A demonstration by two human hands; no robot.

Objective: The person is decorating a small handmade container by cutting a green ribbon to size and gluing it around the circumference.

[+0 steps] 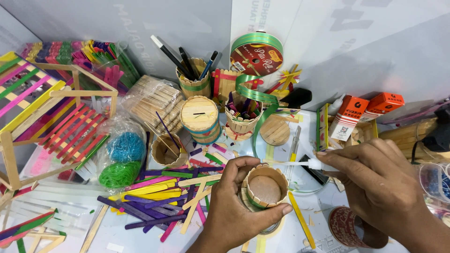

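1. wooden stick cup [265,185] sits low at centre on the tabletop [117,229], gripped by the left hand [234,206].
2. right hand [379,187] pinches a glue tube [313,164], nozzle over the cup's rim.
3. loose coloured sticks [159,197] lie just left.
4. green ribbon roll [257,52] stands farthest.

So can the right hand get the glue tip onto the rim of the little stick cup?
Probably yes. The right hand holds the glue bottle with its nozzle pointing at the stick cup, which the left hand holds open side up. Nothing lies between the tip and the rim.
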